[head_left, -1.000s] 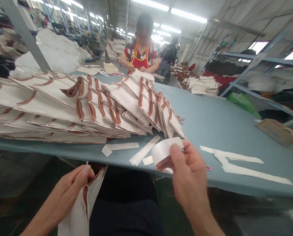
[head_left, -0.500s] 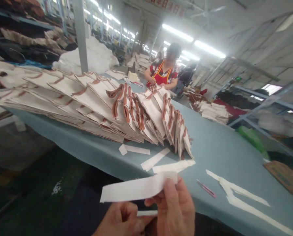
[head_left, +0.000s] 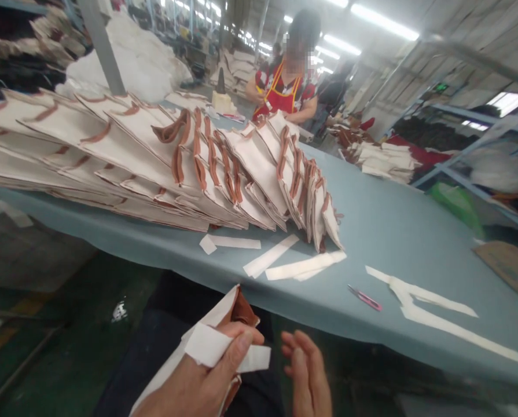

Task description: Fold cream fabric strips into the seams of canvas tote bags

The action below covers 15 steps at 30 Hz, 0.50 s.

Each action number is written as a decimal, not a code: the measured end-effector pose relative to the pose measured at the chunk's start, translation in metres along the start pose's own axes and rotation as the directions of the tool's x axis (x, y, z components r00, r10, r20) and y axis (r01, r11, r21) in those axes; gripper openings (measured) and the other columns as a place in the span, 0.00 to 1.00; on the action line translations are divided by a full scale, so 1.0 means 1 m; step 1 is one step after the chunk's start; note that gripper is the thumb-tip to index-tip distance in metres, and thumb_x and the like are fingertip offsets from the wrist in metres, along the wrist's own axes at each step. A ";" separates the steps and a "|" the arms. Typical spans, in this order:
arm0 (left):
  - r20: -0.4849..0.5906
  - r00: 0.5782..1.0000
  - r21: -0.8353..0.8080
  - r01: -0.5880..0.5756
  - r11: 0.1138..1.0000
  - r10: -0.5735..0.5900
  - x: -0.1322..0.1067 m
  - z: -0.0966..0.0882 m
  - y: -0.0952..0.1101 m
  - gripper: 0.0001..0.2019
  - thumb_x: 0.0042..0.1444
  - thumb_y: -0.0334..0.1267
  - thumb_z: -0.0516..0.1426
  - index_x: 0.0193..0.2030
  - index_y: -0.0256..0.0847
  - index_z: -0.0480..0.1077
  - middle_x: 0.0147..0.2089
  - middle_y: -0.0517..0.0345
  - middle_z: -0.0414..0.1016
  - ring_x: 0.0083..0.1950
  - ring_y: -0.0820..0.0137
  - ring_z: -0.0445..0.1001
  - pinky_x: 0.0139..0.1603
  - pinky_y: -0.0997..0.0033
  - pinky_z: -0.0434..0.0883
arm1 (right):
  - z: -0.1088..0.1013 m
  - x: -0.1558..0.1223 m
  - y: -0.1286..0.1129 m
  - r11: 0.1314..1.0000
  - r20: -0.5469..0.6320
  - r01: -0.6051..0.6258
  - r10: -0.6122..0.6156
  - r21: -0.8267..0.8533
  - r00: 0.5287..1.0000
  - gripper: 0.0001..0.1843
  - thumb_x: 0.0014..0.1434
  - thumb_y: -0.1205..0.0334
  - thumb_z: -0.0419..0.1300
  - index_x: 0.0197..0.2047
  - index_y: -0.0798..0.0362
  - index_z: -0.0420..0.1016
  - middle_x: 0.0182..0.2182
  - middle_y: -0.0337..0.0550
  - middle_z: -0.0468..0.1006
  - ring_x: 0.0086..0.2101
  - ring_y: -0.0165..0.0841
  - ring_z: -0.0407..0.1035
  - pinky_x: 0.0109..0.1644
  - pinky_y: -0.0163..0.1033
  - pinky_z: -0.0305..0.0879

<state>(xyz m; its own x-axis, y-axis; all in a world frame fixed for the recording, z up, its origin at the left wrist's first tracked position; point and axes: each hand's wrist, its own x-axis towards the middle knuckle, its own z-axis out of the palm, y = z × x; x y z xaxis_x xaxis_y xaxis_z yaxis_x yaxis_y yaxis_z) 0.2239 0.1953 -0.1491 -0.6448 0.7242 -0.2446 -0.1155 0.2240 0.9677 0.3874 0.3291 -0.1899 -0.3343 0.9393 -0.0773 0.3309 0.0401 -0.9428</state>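
My left hand (head_left: 210, 373) is closed low in the middle of the view. Its thumb presses a white strip (head_left: 205, 344) across the fingers, and one end of the strip sticks out to the right. The same hand grips a white fabric piece (head_left: 219, 307) with a brown lining (head_left: 243, 308), above my lap; the hand hides much of it. To the right, apart from the strip, my right hand (head_left: 308, 373) holds nothing, its fingers stretched out. Beyond both hands, loose white strips (head_left: 271, 255) lie near the table's front edge.
Stacked white pieces with brown edging (head_left: 141, 156) cover the left of the blue-green table (head_left: 393, 231). Pink thread snips (head_left: 365, 297) lie beside long white offcuts (head_left: 449, 327). A brown card-like piece (head_left: 506, 266) is at right. Across the table stands a person in a red apron (head_left: 280, 98).
The white strip has passed from my right hand to my left, which now holds it against the fabric piece. My right hand has let go and opened. The view has tilted down.
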 end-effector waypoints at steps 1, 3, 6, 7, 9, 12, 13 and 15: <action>0.055 0.998 0.097 -0.043 0.994 0.038 0.002 -0.002 0.001 0.22 0.74 0.60 0.56 0.49 0.52 0.89 0.42 0.53 0.86 0.39 0.59 0.80 0.40 0.68 0.77 | -0.004 0.005 -0.007 0.993 -0.011 0.096 -0.097 -0.068 0.995 0.26 0.73 0.37 0.64 0.60 0.49 0.82 0.55 0.54 0.89 0.53 0.49 0.86 0.52 0.48 0.85; 0.169 0.982 0.212 -0.115 0.970 0.080 0.005 -0.004 0.003 0.20 0.76 0.56 0.54 0.52 0.55 0.88 0.49 0.53 0.88 0.48 0.57 0.82 0.51 0.67 0.78 | -0.008 0.015 -0.028 0.945 0.120 0.301 -0.286 -0.130 0.951 0.22 0.75 0.43 0.62 0.61 0.47 0.83 0.59 0.53 0.87 0.58 0.49 0.83 0.61 0.50 0.82; 0.293 0.951 0.199 -0.161 0.967 0.098 0.010 -0.002 0.005 0.17 0.75 0.48 0.55 0.55 0.54 0.87 0.52 0.53 0.88 0.58 0.54 0.82 0.66 0.62 0.76 | 0.008 0.023 -0.065 0.866 0.463 0.500 -0.453 0.024 0.762 0.13 0.69 0.56 0.66 0.54 0.46 0.85 0.56 0.49 0.88 0.56 0.45 0.83 0.62 0.46 0.81; 0.318 0.942 0.180 -0.174 0.968 0.111 0.010 -0.001 0.005 0.15 0.72 0.44 0.58 0.54 0.53 0.87 0.51 0.52 0.88 0.59 0.52 0.81 0.69 0.60 0.74 | 0.017 0.023 -0.076 0.866 0.502 0.496 -0.457 0.065 0.734 0.12 0.67 0.61 0.66 0.51 0.47 0.86 0.54 0.48 0.89 0.56 0.44 0.82 0.63 0.46 0.79; 0.327 0.936 0.160 -0.190 0.969 0.129 0.009 0.001 0.006 0.12 0.64 0.39 0.61 0.48 0.50 0.88 0.48 0.51 0.88 0.59 0.49 0.81 0.68 0.58 0.75 | 0.040 0.018 -0.090 0.868 0.550 0.476 -0.470 0.144 0.690 0.11 0.61 0.67 0.66 0.46 0.47 0.85 0.48 0.45 0.90 0.53 0.43 0.82 0.65 0.47 0.77; 0.283 0.952 0.160 -0.171 0.972 0.120 0.008 -0.002 0.008 0.11 0.61 0.37 0.59 0.37 0.47 0.85 0.42 0.49 0.88 0.49 0.50 0.83 0.54 0.59 0.80 | 0.065 0.009 -0.097 0.881 0.508 0.399 -0.473 0.254 0.720 0.08 0.63 0.69 0.65 0.39 0.47 0.84 0.41 0.42 0.90 0.50 0.42 0.82 0.66 0.49 0.74; 0.260 0.959 0.156 -0.161 0.974 0.117 0.008 -0.004 0.010 0.12 0.64 0.39 0.58 0.34 0.47 0.83 0.40 0.49 0.87 0.44 0.53 0.82 0.49 0.61 0.80 | 0.068 0.008 -0.097 0.891 0.484 0.353 -0.452 0.284 0.749 0.07 0.65 0.67 0.64 0.38 0.47 0.84 0.40 0.42 0.90 0.49 0.41 0.82 0.64 0.48 0.75; 0.174 0.980 0.129 -0.122 0.984 0.099 0.010 -0.013 0.015 0.16 0.70 0.46 0.56 0.32 0.46 0.79 0.33 0.53 0.84 0.33 0.60 0.78 0.37 0.65 0.76 | 0.068 0.011 -0.096 0.921 0.452 0.226 -0.357 0.319 0.817 0.08 0.69 0.60 0.65 0.38 0.49 0.84 0.37 0.44 0.89 0.42 0.39 0.83 0.51 0.43 0.79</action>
<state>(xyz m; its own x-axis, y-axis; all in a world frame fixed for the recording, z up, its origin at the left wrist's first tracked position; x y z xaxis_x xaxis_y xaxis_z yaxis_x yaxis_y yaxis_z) 0.2061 0.1978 -0.1364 -0.5113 0.8454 -0.1544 0.0630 0.2161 0.9743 0.2922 0.3129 -0.1219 -0.7903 0.5995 0.1268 -0.0521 0.1404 -0.9887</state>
